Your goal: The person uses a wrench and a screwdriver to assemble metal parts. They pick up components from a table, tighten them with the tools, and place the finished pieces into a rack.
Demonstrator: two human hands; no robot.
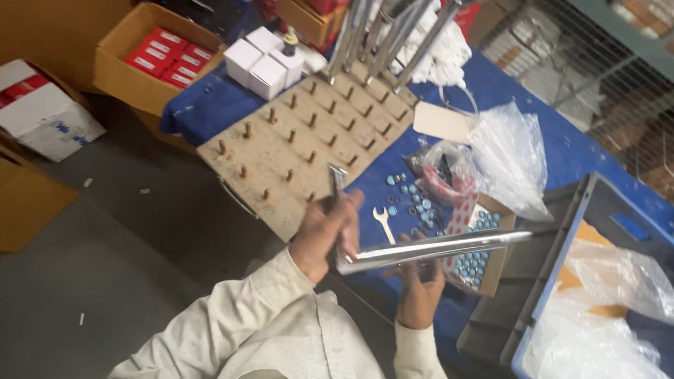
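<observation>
The left hand (324,231) grips the bent end of a chrome pipe (428,249), the right hand (420,281) cradles its shaft from beneath, a spanner (383,224) lying just beyond the fingertips.

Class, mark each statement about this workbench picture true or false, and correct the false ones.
1. Both hands hold a bent chrome tube. True.
2. The wooden peg board lies on a red cloth. False: the cloth is blue.
3. A small spanner lies on the cloth. True.
4. The cardboard box at upper left holds green packets. False: they are red.
5. The left hand wears a glove. False: it is bare.
</observation>
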